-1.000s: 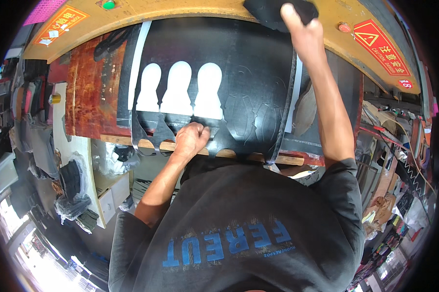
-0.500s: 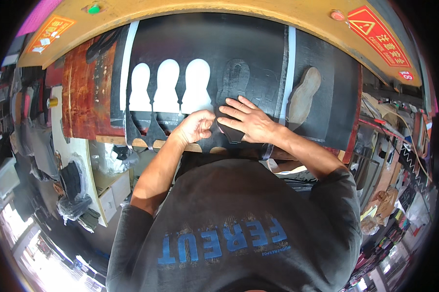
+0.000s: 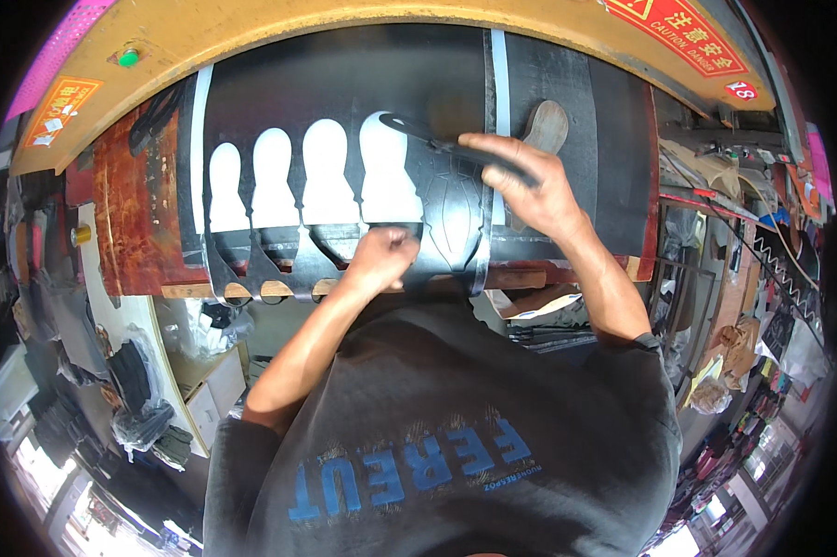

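Note:
Held up above the black sheet (image 3: 284, 84), a dark sole-shaped piece (image 3: 437, 146) is tilted in my right hand (image 3: 534, 186), its thumb and fingers closed on the near end. Several sole-shaped cutouts in the sheet show a white surface (image 3: 326, 167) beneath; the rightmost cutout (image 3: 386, 176) is partly covered by the piece. My left hand (image 3: 384, 260) is curled against the sheet's near edge below that cutout. Whether it pinches the sheet is hidden. Right of the cutouts, a sole outline with curved lines (image 3: 454, 218) marks the sheet.
A grey-brown sole-shaped block (image 3: 547, 128) lies on the dark surface at the right, partly behind my right hand. A yellow machine beam (image 3: 279, 26) with a green button (image 3: 128, 58) spans the far side. Reddish worn board (image 3: 135, 204) shows at the left.
My right hand has lifted the sole-shaped piece off the sheet, uncovering another white cutout. My left hand stays near the sheet's edge. The whole scene has shifted left in view.

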{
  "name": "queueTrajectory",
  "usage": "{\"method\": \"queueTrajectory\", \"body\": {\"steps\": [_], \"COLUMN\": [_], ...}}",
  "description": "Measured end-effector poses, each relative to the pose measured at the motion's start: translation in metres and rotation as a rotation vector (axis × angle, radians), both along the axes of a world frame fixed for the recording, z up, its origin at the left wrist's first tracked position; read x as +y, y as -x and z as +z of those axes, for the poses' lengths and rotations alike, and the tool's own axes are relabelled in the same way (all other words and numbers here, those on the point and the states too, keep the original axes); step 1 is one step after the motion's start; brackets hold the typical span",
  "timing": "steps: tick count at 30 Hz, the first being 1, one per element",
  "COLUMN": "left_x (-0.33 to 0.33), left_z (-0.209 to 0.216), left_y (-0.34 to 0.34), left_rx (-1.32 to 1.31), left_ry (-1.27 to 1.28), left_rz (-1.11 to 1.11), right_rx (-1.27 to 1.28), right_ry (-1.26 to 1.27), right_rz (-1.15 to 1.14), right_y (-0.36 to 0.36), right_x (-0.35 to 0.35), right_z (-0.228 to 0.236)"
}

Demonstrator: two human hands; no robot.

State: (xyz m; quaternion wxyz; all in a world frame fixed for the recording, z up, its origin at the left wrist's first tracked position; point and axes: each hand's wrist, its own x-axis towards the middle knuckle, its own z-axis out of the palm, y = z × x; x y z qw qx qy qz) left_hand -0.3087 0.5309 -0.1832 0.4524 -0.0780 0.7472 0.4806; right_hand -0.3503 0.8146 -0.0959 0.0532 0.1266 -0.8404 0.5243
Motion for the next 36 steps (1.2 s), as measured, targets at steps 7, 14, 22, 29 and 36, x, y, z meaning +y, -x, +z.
{"method": "queueTrajectory", "body": {"steps": [7, 14, 22, 29, 36], "left_x": [0.002, 0.026, 0.008, 0.017, 0.024], "left_z": [-0.035, -0.026, -0.037, -0.042, -0.015], "left_y": [0.000, 0.014, 0.031, 0.010, 0.009], "left_rx": [0.053, -0.325, -0.697, -0.435, -0.185], "left_ry": [-0.118, -0.356, -0.648, -0.718, -0.325], "left_rz": [0.047, 0.144, 0.269, 0.290, -0.046], "right_rx": [0.200, 0.343, -0.041, -0.379, 0.171], "right_ry": [0.606, -0.479, -0.618, -0.065, 0.108], "right_rz": [-0.609, 0.170, 0.348, -0.336, -0.714], "right_y": [0.075, -0.029, -0.103, -0.035, 0.023], "right_x": [0.069, 0.033, -0.015, 0.015, 0.079], "right_z": [0.042, -0.003, -0.085, -0.002, 0.102]}}
